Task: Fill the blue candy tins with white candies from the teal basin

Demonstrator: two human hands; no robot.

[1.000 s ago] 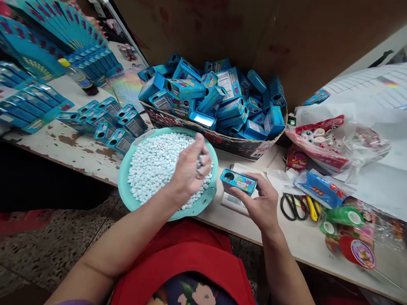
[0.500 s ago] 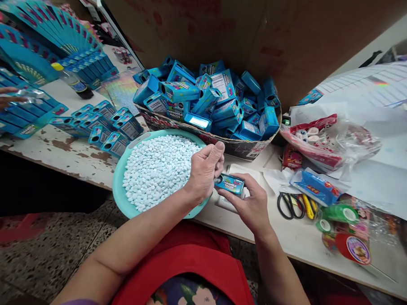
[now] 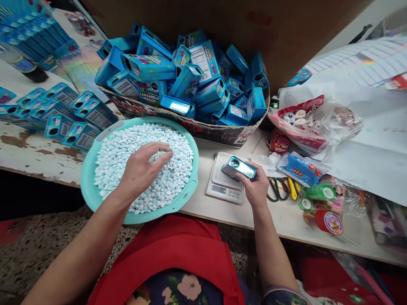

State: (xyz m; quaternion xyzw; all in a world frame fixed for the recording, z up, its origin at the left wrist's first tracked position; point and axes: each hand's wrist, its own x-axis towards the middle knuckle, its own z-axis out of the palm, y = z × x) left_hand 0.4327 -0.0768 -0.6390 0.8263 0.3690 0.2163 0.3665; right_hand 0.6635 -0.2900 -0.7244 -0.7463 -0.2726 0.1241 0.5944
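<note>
My left hand (image 3: 144, 170) is over the pale blue-white candies (image 3: 117, 160) in a turquoise bowl (image 3: 88, 176). Its fingers curve with the thumb apart, and nothing shows in them. In my right hand (image 3: 257, 184) is a small blue candy box (image 3: 241, 168), gripped at its right end, tilted, with a round dark hole in its top facing me. The box is above the plate of a white digital scale (image 3: 224, 192); whether it touches the plate I cannot tell.
Behind the bowl a cardboard carton (image 3: 204, 131) is heaped with blue boxes. More blue boxes (image 3: 79, 136) stand at the left near a bottle (image 3: 28, 68). Rightward lie black-handled scissors (image 3: 274, 190), a yellow cutter (image 3: 293, 189), green tape (image 3: 319, 192) and a plastic bag (image 3: 339, 131).
My left hand has left the box's opening and moved left and down over the candies. My right hand has tilted the box, still above the scale. The view has shifted rightward.
</note>
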